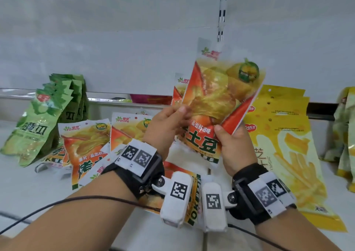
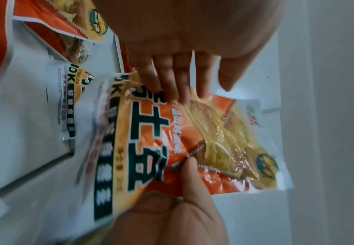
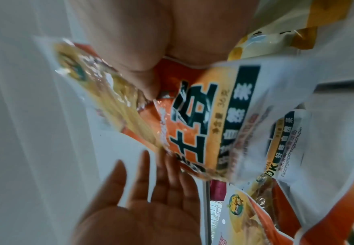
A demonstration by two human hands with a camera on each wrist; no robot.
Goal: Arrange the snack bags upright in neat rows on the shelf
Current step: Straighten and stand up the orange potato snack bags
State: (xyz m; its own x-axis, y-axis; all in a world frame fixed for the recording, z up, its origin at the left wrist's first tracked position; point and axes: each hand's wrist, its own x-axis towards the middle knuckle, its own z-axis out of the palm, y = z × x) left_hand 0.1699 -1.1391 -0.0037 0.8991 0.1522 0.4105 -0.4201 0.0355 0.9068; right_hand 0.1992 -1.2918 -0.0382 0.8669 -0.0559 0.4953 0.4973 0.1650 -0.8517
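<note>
An orange potato-chip bag point(image 1: 221, 97) is held tilted above the white shelf point(image 1: 28, 185). My right hand point(image 1: 221, 131) pinches its lower right part, with the thumb point(image 2: 189, 167) on the front and the fingers hidden behind. My left hand point(image 1: 180, 114) meets the bag's left edge with straight fingers point(image 2: 180, 89) and the thumb spread clear; the right wrist view shows its palm point(image 3: 150, 215) flat. Several more orange bags point(image 1: 86, 145) lie flat on the shelf to the left, under my left wrist. One orange bag point(image 1: 179, 91) stands behind the held one.
Green cucumber bags point(image 1: 38, 128) lean in a row at the far left. Yellow cheese-stick bags point(image 1: 288, 145) lie stacked to the right, with pale yellow bags point(image 1: 345, 131) at the right edge. A white back panel rises behind. A black cable point(image 1: 76, 200) crosses my left forearm.
</note>
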